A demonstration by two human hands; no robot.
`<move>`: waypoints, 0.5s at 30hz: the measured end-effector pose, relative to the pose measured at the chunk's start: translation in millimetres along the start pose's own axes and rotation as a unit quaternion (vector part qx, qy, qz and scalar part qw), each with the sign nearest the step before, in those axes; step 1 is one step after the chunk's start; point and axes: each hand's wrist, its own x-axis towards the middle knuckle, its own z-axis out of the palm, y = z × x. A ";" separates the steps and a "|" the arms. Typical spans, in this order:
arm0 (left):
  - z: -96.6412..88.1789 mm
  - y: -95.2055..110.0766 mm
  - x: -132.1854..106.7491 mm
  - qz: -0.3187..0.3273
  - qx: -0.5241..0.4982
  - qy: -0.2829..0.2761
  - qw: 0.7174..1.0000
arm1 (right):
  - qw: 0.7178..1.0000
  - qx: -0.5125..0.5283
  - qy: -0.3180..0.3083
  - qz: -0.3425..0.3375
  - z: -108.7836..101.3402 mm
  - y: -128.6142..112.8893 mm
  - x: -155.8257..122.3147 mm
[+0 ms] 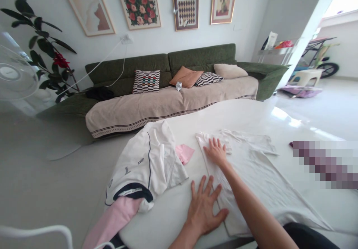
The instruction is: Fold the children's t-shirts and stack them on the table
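A white T-shirt (pixel 257 178) lies spread on the white table (pixel 237 112), its left edge folded into a long straight line. My right hand (pixel 216 152) rests flat near the shirt's far left corner, fingers spread on the fabric. Closer to me, my left hand (pixel 204 208) is palm down with fingers apart, at the shirt's near left edge. Its thumb side reaches over the fabric, and the rest is over the tabletop. Left of both hands, a crumpled white shirt with navy trim (pixel 151 159) lies beside a piece of pink cloth (pixel 185 153).
Across the table stands a green sofa (pixel 201 56) with a beige cover and several cushions. A fan (pixel 16 73) and a leafy plant (pixel 46 47) are at the left. Pink fabric (pixel 117 215) hangs near the front left edge. A pixelated patch covers something at the right.
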 end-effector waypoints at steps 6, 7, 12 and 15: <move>2.9 0.2 1.5 -0.002 0.032 0.004 0.999 | 0.999 0.004 -0.050 0.013 -3.6 11.1 3.1; 2.9 0.3 1.4 -0.002 0.035 0.007 0.999 | 0.999 0.005 -0.040 0.028 -12.0 17.7 6.6; 3.9 0.3 1.9 -0.001 0.030 0.009 1.000 | 0.975 -0.015 0.050 0.216 -63.6 96.8 1.4; 3.5 1.1 2.7 -0.001 0.028 0.008 1.000 | 0.947 -0.028 0.066 0.314 -78.6 152.8 -10.4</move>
